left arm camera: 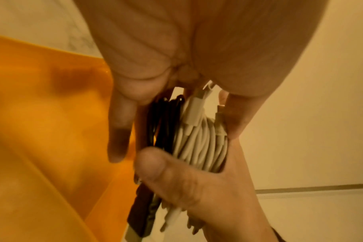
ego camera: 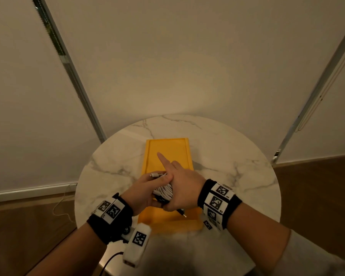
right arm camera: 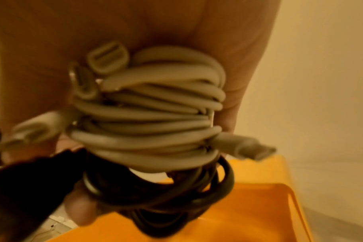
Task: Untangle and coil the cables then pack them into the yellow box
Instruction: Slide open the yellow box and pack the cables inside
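A: Status? Both hands clamp 1 bundle of cables (right arm camera: 147, 114), white coils stacked on black, held above the yellow box (ego camera: 167, 150) on the tabletop (ego camera: 237, 156).

B: Left hand (ego camera: 141, 193) grip and right hand (ego camera: 182, 188) grip both grasp it; right forefinger extended.

A: Risk: loose plugs stick out. Easing either grip may let the coils spring apart or snag the box wall.

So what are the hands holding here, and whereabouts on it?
Both hold one bundle of coiled cables, white and black, over the yellow box. The left hand and right hand clasp it from opposite sides.
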`<control>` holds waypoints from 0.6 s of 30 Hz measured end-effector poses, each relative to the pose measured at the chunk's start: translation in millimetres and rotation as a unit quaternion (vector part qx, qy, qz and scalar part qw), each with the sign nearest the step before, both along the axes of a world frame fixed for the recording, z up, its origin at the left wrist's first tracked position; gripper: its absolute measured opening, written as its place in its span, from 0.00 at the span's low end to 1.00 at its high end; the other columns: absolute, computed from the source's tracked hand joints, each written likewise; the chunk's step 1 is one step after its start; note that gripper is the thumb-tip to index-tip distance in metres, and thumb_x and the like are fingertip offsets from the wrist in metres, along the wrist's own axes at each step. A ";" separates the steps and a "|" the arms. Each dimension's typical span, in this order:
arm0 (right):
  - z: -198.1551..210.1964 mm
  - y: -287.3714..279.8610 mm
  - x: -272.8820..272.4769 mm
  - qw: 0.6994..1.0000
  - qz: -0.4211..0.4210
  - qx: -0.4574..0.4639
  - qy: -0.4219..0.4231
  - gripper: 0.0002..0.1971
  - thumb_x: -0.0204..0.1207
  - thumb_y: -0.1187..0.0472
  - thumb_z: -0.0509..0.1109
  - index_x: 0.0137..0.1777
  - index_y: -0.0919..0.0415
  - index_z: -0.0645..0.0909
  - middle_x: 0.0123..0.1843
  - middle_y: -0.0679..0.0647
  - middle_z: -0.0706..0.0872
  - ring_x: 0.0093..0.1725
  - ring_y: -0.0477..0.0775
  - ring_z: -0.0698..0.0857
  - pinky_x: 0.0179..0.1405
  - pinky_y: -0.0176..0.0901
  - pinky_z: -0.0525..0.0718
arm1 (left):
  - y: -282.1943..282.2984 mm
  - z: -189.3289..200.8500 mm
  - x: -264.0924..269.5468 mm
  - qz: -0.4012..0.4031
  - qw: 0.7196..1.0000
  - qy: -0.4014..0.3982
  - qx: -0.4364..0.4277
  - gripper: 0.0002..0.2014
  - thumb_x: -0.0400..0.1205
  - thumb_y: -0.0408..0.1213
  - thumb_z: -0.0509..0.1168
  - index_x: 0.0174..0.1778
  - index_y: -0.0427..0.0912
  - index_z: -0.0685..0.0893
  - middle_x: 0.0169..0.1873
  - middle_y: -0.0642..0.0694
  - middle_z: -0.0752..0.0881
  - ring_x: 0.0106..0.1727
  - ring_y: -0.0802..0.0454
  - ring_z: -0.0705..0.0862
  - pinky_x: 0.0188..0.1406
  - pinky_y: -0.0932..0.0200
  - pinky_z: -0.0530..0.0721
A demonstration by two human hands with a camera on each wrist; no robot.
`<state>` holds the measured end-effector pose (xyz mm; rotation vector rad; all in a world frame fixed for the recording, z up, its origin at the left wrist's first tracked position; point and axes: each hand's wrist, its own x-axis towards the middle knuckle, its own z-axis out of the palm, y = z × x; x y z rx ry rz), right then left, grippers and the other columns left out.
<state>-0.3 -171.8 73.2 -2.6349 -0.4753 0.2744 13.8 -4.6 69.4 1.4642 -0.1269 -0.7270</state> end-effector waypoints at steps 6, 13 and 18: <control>-2.7 -9.2 8.2 0.997 -0.001 0.065 0.038 0.69 0.55 0.36 0.86 0.81 0.24 0.31 0.68 0.53 0.70 0.58 0.62 0.83 0.51 0.63 0.89 | -2.1 -9.6 1.6 0.022 0.998 0.052 -0.028 0.17 0.83 0.44 0.68 0.68 0.48 0.85 0.61 0.36 0.87 0.62 0.32 0.86 0.57 0.27 0.85; -13.6 -13.8 18.1 0.997 -0.005 0.056 0.051 0.56 0.54 0.42 0.89 0.76 0.35 0.55 0.69 0.51 0.75 0.59 0.56 0.84 0.55 0.58 0.90 | -3.9 -25.2 7.3 0.084 0.992 0.081 -0.048 0.16 0.88 0.42 0.62 0.69 0.42 0.82 0.63 0.33 0.86 0.60 0.32 0.87 0.48 0.40 0.88; -23.8 -6.7 24.0 0.999 0.015 -0.046 0.021 0.50 0.56 0.47 0.88 0.73 0.40 0.58 0.58 0.54 0.76 0.49 0.61 0.83 0.45 0.58 0.89 | -7.8 -32.6 11.8 0.102 0.991 0.079 -0.039 0.16 0.88 0.41 0.61 0.70 0.39 0.80 0.65 0.32 0.83 0.63 0.31 0.85 0.58 0.29 0.86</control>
